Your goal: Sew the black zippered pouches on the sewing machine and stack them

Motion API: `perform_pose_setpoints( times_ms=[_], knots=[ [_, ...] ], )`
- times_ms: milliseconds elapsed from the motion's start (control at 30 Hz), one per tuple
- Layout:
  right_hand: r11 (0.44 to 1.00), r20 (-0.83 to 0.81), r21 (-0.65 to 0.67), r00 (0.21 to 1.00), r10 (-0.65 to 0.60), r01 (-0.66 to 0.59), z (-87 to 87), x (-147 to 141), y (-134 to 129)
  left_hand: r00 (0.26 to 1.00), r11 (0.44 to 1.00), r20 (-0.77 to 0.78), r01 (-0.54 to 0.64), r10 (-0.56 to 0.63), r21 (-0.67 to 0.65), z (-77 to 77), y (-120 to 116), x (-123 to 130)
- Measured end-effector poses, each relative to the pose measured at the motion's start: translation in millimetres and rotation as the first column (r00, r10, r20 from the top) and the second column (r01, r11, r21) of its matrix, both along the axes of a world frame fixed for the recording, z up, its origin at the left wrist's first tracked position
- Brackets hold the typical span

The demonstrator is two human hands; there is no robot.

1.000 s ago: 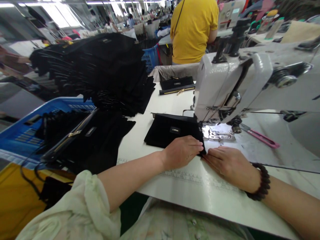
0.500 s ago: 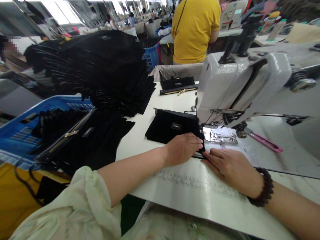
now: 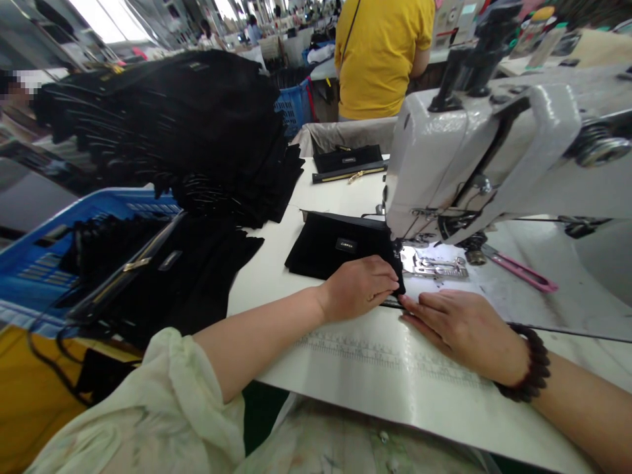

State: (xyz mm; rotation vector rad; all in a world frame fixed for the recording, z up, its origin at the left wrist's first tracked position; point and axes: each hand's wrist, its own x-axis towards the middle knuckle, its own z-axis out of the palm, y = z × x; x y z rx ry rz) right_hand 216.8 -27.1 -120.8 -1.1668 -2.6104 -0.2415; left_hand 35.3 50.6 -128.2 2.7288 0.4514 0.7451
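A flat black fabric pouch piece with a small printed label lies on the machine bed, its right edge at the needle area of a white sewing machine. My left hand rests over its near right part, fingers pressed together and curled at the edge, gripping the fabric. From the right, my right hand reaches in with fingers stretched out and nearly flat. Its fingertips touch the near right corner of the piece, close to the left fingertips. The underside of both hands is hidden.
Pink-handled snips lie right of the needle plate. Behind are more black pieces with a gold zipper. A tall black stack and a blue crate stand left. A person in a yellow shirt is ahead.
The view has shifted slightly. My right hand has slid a little to the right, its fingertips still at the corner. My left hand and the black piece hold nearly the same position.
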Motion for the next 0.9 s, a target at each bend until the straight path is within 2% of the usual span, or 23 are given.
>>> perform_pose_setpoints(
  times_ms=[300,467,700,900],
  knots=[
    [1.000,0.020,-0.006,1.000,0.011,-0.011,2.6,1,1,0.982,0.983,-0.183,0.075,-0.044,0.165,0.1,1,2],
    [0.997,-0.022,-0.020,0.997,0.069,-0.070,5.8,5,0,0.963,0.965,-0.260,0.134,-0.073,0.225,4.4,0,2],
    [0.998,-0.070,0.066,0.997,0.021,-0.017,4.3,13,4,0.975,0.960,-0.220,0.103,-0.045,0.260,1.1,-2,1],
    [0.999,0.029,-0.001,0.999,0.041,-0.041,2.8,7,4,0.983,0.937,-0.175,0.118,-0.063,0.328,-3.8,-5,-6]
  ],
)
